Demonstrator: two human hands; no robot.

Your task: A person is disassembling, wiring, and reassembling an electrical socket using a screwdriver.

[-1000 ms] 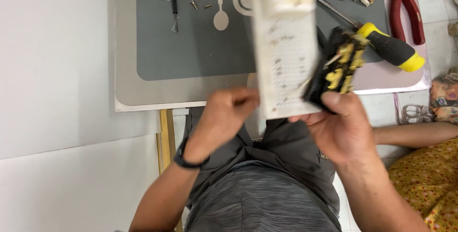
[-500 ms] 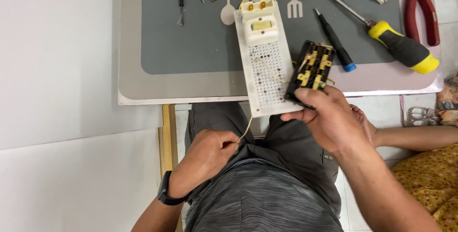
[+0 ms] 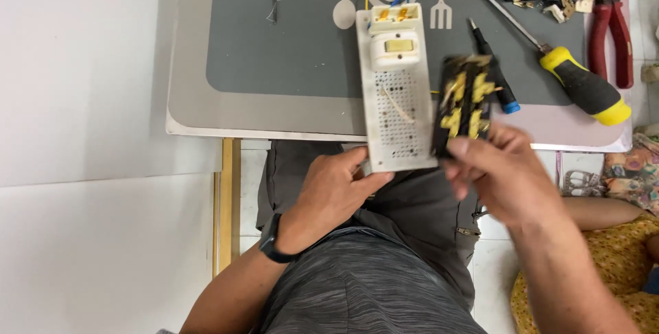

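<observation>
A long white perforated board (image 3: 396,118) lies lengthwise over the near edge of the table (image 3: 274,111), a white switch with brass terminals at its far end. The left hand (image 3: 329,193) grips its near end. Just beside it, the right hand (image 3: 504,176) holds a black block (image 3: 463,104) with brass contacts, upright, blurred.

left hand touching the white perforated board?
Touching. The head view shows the left hand gripping the bottom edge of the white perforated board, thumb and fingertips on its lower corner.
</observation>
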